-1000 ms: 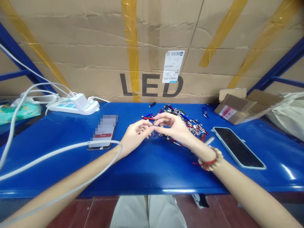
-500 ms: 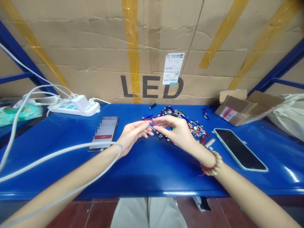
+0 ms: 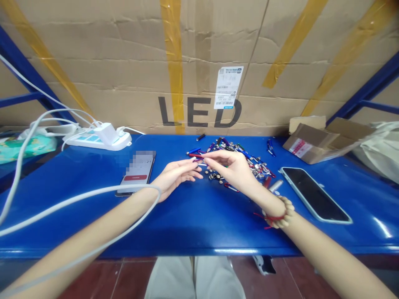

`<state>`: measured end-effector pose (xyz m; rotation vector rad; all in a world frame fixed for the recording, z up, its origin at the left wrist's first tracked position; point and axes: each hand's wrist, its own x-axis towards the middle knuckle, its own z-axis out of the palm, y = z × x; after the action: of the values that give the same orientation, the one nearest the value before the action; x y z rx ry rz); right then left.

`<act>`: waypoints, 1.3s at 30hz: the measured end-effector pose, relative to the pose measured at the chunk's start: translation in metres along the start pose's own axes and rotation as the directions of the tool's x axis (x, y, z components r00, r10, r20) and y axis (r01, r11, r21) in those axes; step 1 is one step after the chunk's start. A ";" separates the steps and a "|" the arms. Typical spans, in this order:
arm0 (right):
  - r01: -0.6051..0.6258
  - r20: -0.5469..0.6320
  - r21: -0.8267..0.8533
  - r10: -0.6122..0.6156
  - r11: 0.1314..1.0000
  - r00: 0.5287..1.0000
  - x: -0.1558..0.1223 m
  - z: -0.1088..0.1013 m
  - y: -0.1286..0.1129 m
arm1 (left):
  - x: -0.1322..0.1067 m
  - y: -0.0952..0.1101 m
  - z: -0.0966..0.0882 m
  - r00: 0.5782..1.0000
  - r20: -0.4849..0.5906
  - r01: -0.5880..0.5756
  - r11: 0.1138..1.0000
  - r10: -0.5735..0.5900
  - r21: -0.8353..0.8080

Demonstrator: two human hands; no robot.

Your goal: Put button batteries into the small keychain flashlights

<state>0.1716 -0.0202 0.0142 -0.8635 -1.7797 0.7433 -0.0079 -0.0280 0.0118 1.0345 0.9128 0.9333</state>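
My left hand [image 3: 176, 175] lies palm up on the blue table [image 3: 193, 220], fingers loosely apart and pointing right, nothing plainly in them. My right hand [image 3: 232, 168], a bead bracelet on its wrist, is just to the right of it. Its thumb and fingers pinch a small thin keychain piece [image 3: 199, 158] close to the left fingertips. Behind the right hand lies a pile of small coloured keychain pens with clips [image 3: 251, 160].
A lit phone [image 3: 137, 173] lies left of my hands and a dark phone [image 3: 314, 194] to the right. A power strip [image 3: 99, 140] with white cables [image 3: 77, 200] sits far left. An open small carton [image 3: 311, 143], a plastic bag [image 3: 382, 149] and a large "LED" cardboard box [image 3: 199, 83] border the table.
My hands were joined on the small piece; they have drawn slightly apart. The left hand has opened and lowered toward the table, while the right keeps its pinch.
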 end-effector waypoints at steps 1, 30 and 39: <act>0.030 0.000 -0.039 -0.030 0.999 1.000 0.000 0.000 0.001 | 0.000 0.000 0.000 1.000 -0.006 0.005 1.000 -0.004 0.006; 0.490 0.385 -0.498 -0.324 0.716 0.864 -0.005 -0.003 0.009 | 0.001 -0.010 -0.006 0.995 -0.054 -0.076 0.977 0.089 0.200; 0.448 0.355 -0.458 -0.305 0.768 0.884 -0.001 -0.008 0.012 | 0.000 -0.008 -0.003 0.989 -0.059 -0.120 0.964 0.138 0.237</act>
<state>0.1821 -0.0136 0.0069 -0.7282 -2.3664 0.0810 -0.0093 -0.0289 0.0037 1.2786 1.0462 0.9950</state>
